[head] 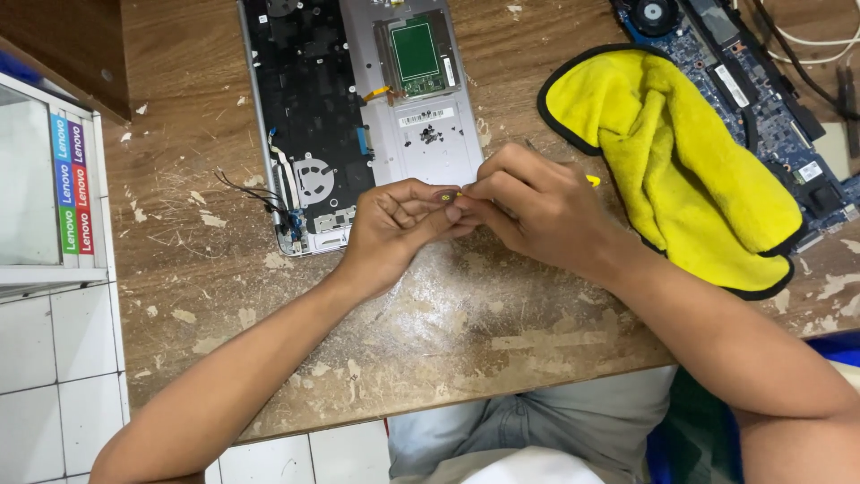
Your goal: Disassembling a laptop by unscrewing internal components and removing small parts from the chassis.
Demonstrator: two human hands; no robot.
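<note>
Left hand [394, 224] fingers curled, pinching tiny dark part [445, 195] at centre for steadying. Right hand [528, 211] closed around yellow-handled tool [592, 180], tip at part. Opened laptop shell [358, 116] at 11 o'clock, yellow cloth [681, 161] at 2 o'clock, off work spot.

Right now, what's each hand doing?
Left hand: closed, pinching a small dark part.
Right hand: closed on a yellow-handled tool.

Left hand [399, 224] and right hand [528, 206] pinch a small part [445, 195] beside the opened laptop [358, 116].
</note>
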